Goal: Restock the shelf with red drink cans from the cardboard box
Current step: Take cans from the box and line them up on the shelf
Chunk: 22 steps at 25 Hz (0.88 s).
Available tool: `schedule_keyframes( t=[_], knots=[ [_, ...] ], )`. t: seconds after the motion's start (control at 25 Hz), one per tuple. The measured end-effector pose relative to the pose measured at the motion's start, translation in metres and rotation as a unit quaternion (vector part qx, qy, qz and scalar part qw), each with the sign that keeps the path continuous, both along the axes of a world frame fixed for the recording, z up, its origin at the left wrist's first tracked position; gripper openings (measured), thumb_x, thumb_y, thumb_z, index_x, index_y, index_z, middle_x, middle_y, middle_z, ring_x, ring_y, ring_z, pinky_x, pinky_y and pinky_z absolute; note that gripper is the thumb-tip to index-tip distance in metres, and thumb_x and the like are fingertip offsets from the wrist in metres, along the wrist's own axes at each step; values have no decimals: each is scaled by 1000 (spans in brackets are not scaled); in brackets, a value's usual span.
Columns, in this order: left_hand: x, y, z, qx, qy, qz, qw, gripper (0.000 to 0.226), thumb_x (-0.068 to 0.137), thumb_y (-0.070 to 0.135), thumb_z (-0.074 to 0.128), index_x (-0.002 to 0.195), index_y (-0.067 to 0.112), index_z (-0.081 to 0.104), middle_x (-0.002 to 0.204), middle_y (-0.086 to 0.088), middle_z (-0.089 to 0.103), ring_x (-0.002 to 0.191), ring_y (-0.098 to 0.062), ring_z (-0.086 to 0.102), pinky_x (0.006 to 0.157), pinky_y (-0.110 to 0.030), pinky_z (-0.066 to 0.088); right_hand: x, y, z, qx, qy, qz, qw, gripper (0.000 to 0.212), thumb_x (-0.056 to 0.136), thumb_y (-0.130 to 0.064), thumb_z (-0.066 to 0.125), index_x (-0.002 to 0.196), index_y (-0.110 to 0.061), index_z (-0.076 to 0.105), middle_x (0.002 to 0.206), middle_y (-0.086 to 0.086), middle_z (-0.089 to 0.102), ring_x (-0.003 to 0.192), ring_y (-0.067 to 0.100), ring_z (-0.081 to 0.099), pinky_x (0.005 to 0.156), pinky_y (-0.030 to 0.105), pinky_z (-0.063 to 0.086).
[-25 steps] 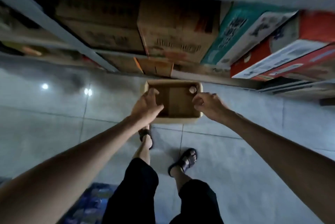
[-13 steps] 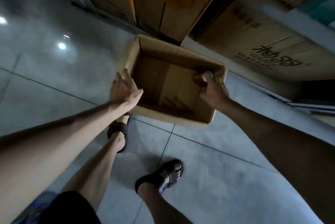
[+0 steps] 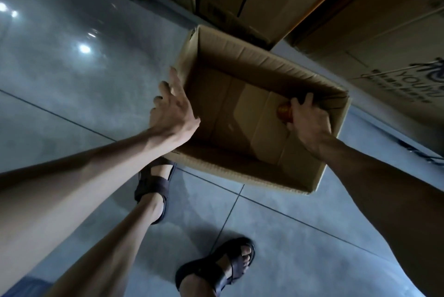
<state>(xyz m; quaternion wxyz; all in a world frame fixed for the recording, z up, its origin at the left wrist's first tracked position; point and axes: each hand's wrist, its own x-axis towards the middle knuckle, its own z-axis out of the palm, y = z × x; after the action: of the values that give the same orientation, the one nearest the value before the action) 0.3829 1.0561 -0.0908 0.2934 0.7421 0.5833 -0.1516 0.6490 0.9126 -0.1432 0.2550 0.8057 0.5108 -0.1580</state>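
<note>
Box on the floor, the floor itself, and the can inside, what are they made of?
Box: brown corrugated cardboard, matte; ribbed walls and folded bottom flaps show it. Floor: grey tiles, perhaps glazed ceramic or polished stone; glossy, mirroring lights, with thin joints. Can: probably metal, reddish sheen, mostly hidden under the right hand.

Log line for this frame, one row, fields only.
stage: pick | left hand: open, at cardboard box left wall | right hand: inside box, grips red can | other cans: none visible
</note>
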Motion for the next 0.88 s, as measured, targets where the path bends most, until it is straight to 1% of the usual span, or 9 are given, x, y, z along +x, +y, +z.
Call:
schedule_keyframes(
  t=[0.08,0.2,0.32,0.4,0.44,0.52,0.64,0.76,0.88],
  knots=[
    [-4,5,8,-32,-1,0,999,109,84,23,72,152,19,-13,146,-22,24,113,-42,50,83,-46,52,-13,-2,20,43,91,-64,993,66,80,-34,76,135,-20,43,136,16,37,97,31,63,81,42,58],
    [-10,16,39,-50,-39,-18,998,91,83,18,72,149,17,10,141,-24,30,111,-44,54,84,-44,52,-37,-2,68,150,292,-180,927,68,74,-32,82,133,-27,49,130,5,41,104,13,47,92,32,50],
    [-6,15,105,-54,-120,-69,989,100,77,23,78,152,17,12,148,-15,27,122,-33,50,93,-32,45,-53,3,150,168,439,-176,865,69,72,-18,84,131,-30,51,126,-6,38,114,7,40,93,24,47],
    [2,11,163,-161,-182,-98,965,105,72,31,83,153,22,17,152,-5,31,127,-23,49,104,-33,42,-56,11,221,159,506,-165,832,68,72,-14,83,127,-38,51,128,-12,37,118,6,40,91,18,46],
    [8,12,196,-223,-199,-111,948,100,69,33,85,150,25,27,147,1,41,126,-19,51,104,-35,45,-55,16,259,155,527,-153,822,67,73,-14,83,126,-41,51,130,-13,38,122,6,41,92,20,48],
    [17,17,255,-331,-225,-104,910,76,67,30,87,133,28,49,125,10,61,114,-11,60,92,-23,51,-53,25,326,150,554,-125,809,65,74,-16,82,125,-44,53,132,-15,39,127,8,40,96,27,49],
    [29,31,392,-394,-253,-101,878,57,69,15,85,115,34,56,103,18,68,94,6,65,80,-10,52,-44,39,470,161,593,-127,779,65,75,-11,80,125,-43,54,134,-12,43,130,10,42,98,31,49],
    [37,37,525,-401,-262,-139,867,56,71,14,84,118,32,58,108,6,71,101,-6,67,92,-24,52,-40,40,607,171,610,-149,759,71,78,-12,79,134,-44,48,140,-16,42,131,10,43,101,37,49],
    [42,28,638,-370,-287,-163,868,63,76,11,79,131,23,51,115,1,68,104,-7,65,87,-19,51,-48,28,711,228,584,-165,761,78,80,-19,79,142,-42,38,145,-7,40,130,13,45,102,37,49]
  ],
)
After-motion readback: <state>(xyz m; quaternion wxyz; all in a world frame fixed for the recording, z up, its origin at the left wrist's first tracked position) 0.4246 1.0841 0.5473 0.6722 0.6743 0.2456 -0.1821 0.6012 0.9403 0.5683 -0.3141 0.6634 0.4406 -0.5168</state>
